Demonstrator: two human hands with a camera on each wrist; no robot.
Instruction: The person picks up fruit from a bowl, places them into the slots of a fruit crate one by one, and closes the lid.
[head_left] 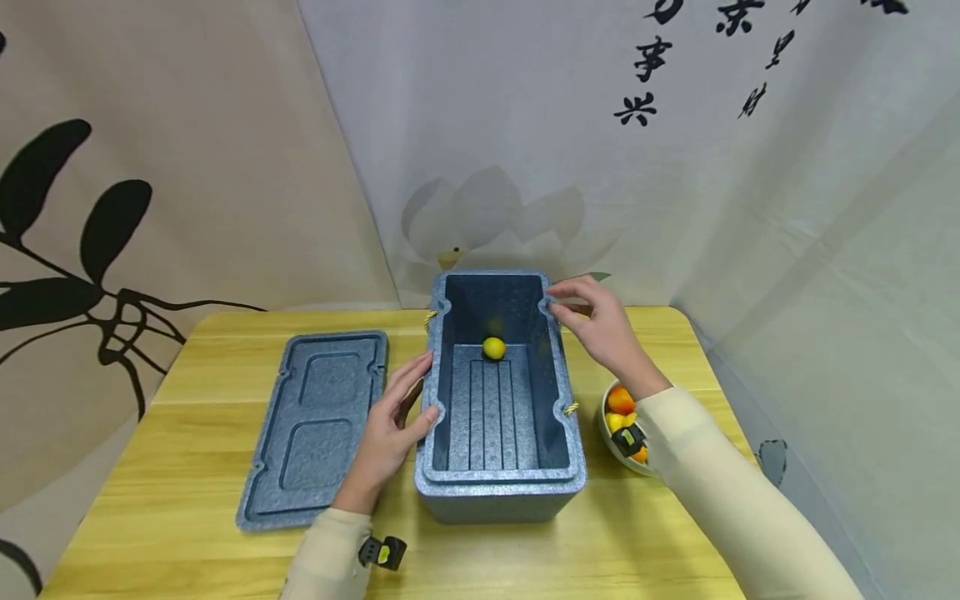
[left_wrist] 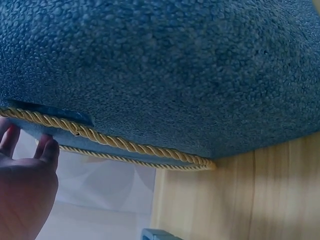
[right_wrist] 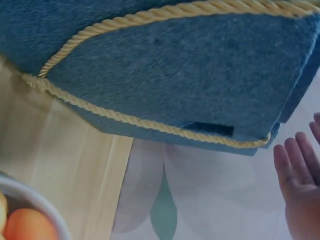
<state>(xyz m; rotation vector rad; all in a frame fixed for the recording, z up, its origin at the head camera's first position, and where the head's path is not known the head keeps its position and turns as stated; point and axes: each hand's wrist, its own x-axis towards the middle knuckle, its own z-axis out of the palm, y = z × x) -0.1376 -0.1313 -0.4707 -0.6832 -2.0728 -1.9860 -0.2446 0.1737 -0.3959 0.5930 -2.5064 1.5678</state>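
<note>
A deep blue-grey foam box (head_left: 498, 502) stands lidless on the wooden table, with one yellow, lemon-like fruit (head_left: 493, 348) on its floor near the far end. My left hand (head_left: 390, 429) lies along the box's left rim, fingers extended against the outside and thumb by the near notch. At the far right notch is my right hand (head_left: 596, 329), its fingertips right at the rim; in the right wrist view its fingers (right_wrist: 295, 157) look fairly straight. Twisted gold rope (left_wrist: 127, 145) runs along the box's outer walls, passing close to the left fingers in the left wrist view.
The matching foam lid (head_left: 322, 425) lies flat on the table (head_left: 187, 467), left of the box. Under my right forearm stands a pale bowl (right_wrist: 47, 207) holding orange and yellow fruit (head_left: 621, 400). Printed fabric (head_left: 510, 108) hangs behind the table.
</note>
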